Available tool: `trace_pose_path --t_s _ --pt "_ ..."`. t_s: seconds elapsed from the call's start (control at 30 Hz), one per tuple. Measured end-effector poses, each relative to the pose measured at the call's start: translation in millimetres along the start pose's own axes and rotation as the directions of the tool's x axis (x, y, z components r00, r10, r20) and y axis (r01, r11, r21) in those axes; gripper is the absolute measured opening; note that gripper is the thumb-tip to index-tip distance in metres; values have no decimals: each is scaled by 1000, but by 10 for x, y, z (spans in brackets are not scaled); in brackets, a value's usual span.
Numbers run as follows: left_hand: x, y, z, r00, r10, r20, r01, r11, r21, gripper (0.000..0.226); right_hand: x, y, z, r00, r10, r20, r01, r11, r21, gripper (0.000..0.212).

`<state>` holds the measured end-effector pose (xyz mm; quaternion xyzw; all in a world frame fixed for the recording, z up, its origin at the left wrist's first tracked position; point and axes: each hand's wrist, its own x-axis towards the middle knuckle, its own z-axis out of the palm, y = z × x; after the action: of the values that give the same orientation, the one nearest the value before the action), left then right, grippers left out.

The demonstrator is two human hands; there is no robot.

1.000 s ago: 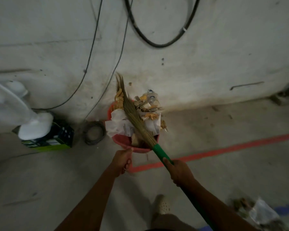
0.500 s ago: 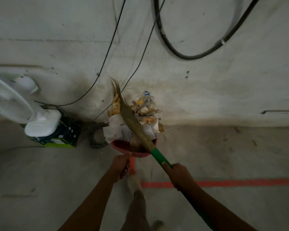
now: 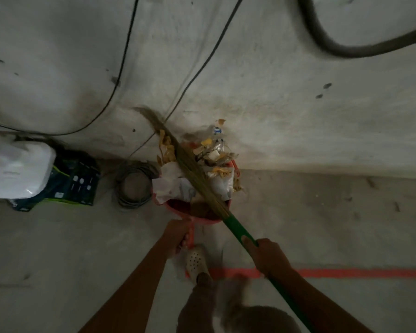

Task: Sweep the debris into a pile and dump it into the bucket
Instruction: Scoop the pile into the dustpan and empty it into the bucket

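The place appeared to be a bare utility or industrial space, such as a garage, basement or warehouse bay, rather than a home. An unfinished concrete wall (image 3: 274, 80), stained and pitted, was met by a rough concrete floor (image 3: 346, 224). A red line (image 3: 346, 273) was painted across that floor, as is done for marked zones. Thin cables (image 3: 127, 56) and a thick black hose (image 3: 346, 52) were left hanging loose on the wall. A coil of cable (image 3: 133, 186) and a printed carton (image 3: 75, 186) were set on the floor against it.
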<state>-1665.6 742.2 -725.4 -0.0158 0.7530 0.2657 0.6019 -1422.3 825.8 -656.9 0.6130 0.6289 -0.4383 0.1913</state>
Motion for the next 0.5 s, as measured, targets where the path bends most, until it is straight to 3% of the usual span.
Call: trace_pose_path --t_s 0.13,0.27,0.43,0.5 --pt "746 353 100 994 -107 -6 106 992 -74 43 872 -88 0 998 21 65 -19 999 -27 58" --pt "1315 665 195 991 -132 9 131 969 -211 24 1651 -101 4 996 65 56 -59 993 -107 59" --pt "1438 912 271 985 -166 -54 158 978 -136 12 1991 -146 -234 998 57 30 -49 975 -215 59" --pt "1369 965 243 982 -165 -95 157 984 -79 20 1965 -141 -364 997 68 28 -60 975 -212 53"
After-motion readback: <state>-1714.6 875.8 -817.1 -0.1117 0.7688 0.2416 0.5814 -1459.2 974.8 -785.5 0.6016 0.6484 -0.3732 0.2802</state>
